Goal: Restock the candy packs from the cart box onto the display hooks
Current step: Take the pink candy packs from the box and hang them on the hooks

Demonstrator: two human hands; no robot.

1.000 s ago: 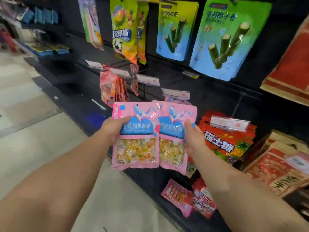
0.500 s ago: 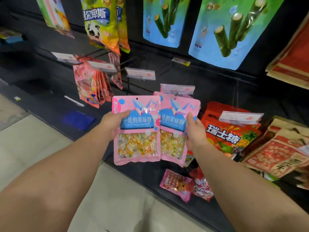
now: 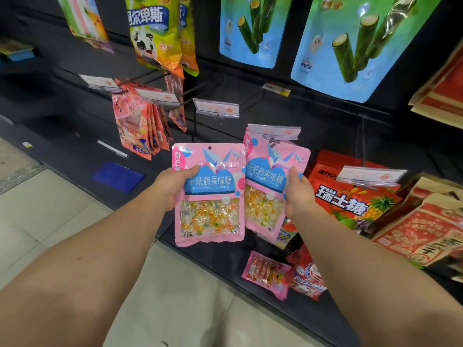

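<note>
I hold two pink candy packs with blue labels and clear windows of coloured sweets. My left hand [image 3: 172,186] grips the left pink candy pack [image 3: 209,196] by its left edge. My right hand [image 3: 299,194] grips the right pink candy pack [image 3: 269,186] by its right edge. The top of the right pack sits just under a display hook with a clear price tag [image 3: 274,131]; I cannot tell whether it hangs on the hook. An empty hook with a price tag [image 3: 216,108] stands to the left of it. The cart box is out of view.
Peach-pink packs [image 3: 136,126] hang at the left. Red candy bags [image 3: 350,196] and brown-red bags [image 3: 426,229] hang at the right. Big green-blue bags [image 3: 355,46] hang above. Small packs [image 3: 268,274] lie on the dark bottom shelf [image 3: 220,256]. Tiled floor [image 3: 50,221] lies at the left.
Both hands with the packs have moved up and closer to the hooks. The right pack's top now reaches the tagged hook. The view has shifted right along the shelf.
</note>
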